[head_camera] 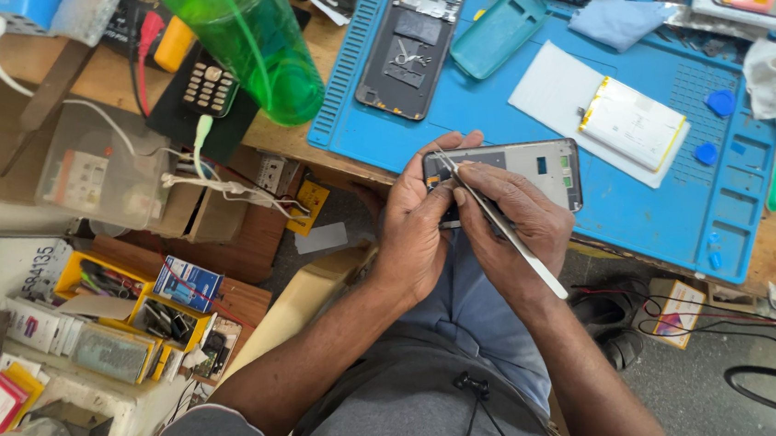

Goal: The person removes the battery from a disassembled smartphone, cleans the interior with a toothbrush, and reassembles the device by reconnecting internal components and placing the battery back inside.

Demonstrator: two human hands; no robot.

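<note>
My left hand (414, 220) grips the left end of an opened phone body (531, 165), held over the near edge of a blue work mat (491, 118). My right hand (518, 226) pinches metal tweezers (499, 223), whose tip touches the phone's upper left corner by my left thumb. The phone's insides face up, with a dark frame and small parts showing.
On the mat lie another opened phone (411, 45), a teal case (498, 29), a white sheet with a flat battery (631, 120), a blue cloth (617, 20) and blue picks. A green bottle (254, 44) stands at left. Cluttered boxes and cables fill the left side.
</note>
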